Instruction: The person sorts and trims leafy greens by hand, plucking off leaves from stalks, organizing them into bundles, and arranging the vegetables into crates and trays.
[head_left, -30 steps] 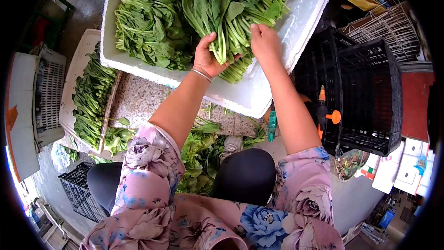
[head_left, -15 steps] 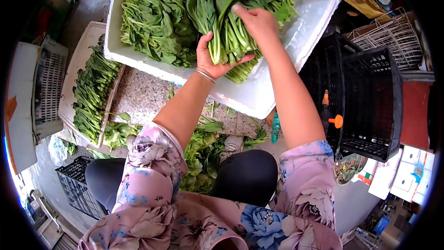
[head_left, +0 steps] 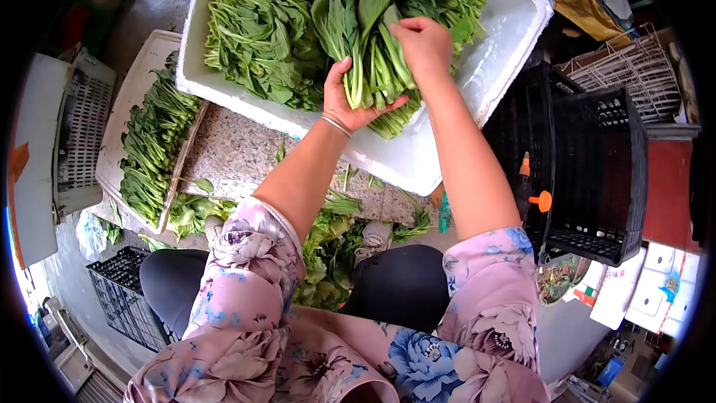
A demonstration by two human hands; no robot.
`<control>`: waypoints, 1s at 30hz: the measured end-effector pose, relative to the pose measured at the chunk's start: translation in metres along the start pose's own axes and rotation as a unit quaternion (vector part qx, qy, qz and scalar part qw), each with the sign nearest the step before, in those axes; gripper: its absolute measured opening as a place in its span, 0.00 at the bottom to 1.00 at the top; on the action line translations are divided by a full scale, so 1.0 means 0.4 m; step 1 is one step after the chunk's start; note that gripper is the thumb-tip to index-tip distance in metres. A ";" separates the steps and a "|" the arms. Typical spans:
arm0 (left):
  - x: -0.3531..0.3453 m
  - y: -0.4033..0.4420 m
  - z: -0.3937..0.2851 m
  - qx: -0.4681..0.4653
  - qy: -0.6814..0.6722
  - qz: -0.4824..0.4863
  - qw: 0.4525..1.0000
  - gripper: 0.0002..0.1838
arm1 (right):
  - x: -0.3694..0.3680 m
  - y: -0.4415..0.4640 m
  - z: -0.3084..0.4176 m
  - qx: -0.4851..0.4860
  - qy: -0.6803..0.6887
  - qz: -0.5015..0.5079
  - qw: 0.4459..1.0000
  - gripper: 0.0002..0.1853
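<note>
My left hand (head_left: 349, 104) is wrapped under the cut ends of a bunch of leafy greens (head_left: 363, 67), its thumb over the stems. My right hand (head_left: 425, 46) is closed at the bunch's right side, its fingertips pinching a green stalk (head_left: 397, 51). Both hands are over a white foam box (head_left: 406, 158). More leafy greens (head_left: 261, 37) are piled along the box's left side, and others (head_left: 455, 0) lie at its upper right, leaves and pale stems showing.
Left of the box, a foam lid (head_left: 119, 104) carries a row of greens (head_left: 153, 142). Loose leaves (head_left: 324, 254) lie between my legs, below a speckled stone slab (head_left: 224, 142). Black plastic crates (head_left: 597, 172) stand to the right, near a bottle with an orange cap (head_left: 525, 164). Another crate (head_left: 123, 291) sits lower left.
My right hand has shifted slightly down and right along the bunch, with a stalk at its fingertips. The left hand keeps its hold. The whole view has shifted a little.
</note>
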State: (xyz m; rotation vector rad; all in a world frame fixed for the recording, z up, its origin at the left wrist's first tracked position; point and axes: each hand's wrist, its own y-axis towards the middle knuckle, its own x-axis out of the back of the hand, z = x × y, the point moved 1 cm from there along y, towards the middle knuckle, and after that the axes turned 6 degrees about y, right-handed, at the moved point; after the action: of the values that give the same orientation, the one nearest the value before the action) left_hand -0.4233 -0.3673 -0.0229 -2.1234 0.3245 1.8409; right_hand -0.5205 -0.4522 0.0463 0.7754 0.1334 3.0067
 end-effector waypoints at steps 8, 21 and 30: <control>-0.001 0.013 0.014 0.001 -0.009 0.031 0.999 0.38 | 0.116 -0.085 0.019 0.002 0.247 -0.078 0.966 0.09; -0.009 0.001 0.006 -0.014 -0.018 0.018 1.000 0.37 | 0.126 -0.186 -0.023 0.348 -0.122 -0.006 0.929 0.10; 0.005 0.008 0.003 -0.016 -0.025 0.034 0.999 0.36 | 0.121 -0.168 -0.069 0.338 -0.111 -0.048 0.933 0.07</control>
State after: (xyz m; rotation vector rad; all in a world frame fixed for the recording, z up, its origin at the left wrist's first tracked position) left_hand -0.4253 -0.3698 -0.0255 -2.1080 0.3612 1.9457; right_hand -0.5756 -0.3848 0.0394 1.0924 1.1994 2.7313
